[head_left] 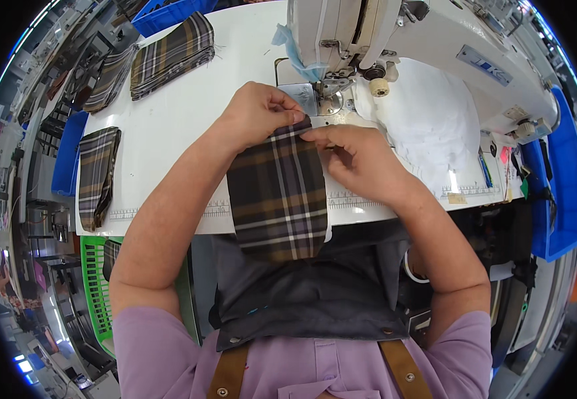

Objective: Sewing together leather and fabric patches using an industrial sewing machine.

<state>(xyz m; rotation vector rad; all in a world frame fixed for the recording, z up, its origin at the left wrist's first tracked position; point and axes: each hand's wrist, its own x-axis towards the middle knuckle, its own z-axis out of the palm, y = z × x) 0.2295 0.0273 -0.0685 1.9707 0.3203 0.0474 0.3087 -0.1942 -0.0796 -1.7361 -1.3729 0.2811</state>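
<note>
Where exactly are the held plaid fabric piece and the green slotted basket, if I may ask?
Plaid fabric piece [278, 193]: head view, middle of its visible face.
Green slotted basket [94, 282]: head view, its slotted wall.

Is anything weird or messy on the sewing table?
A little: a crumpled light-blue scrap hangs on the white sewing machine, looking odd against its hard parts. Loose threads stick out from a plaid stack at the back left. The plaid cloth in the left hand looks undamaged.

plaid fabric [278, 193]: top part-covered | sewing machine [428, 40]: cut off above | shirt [298, 362]: cut below
</note>
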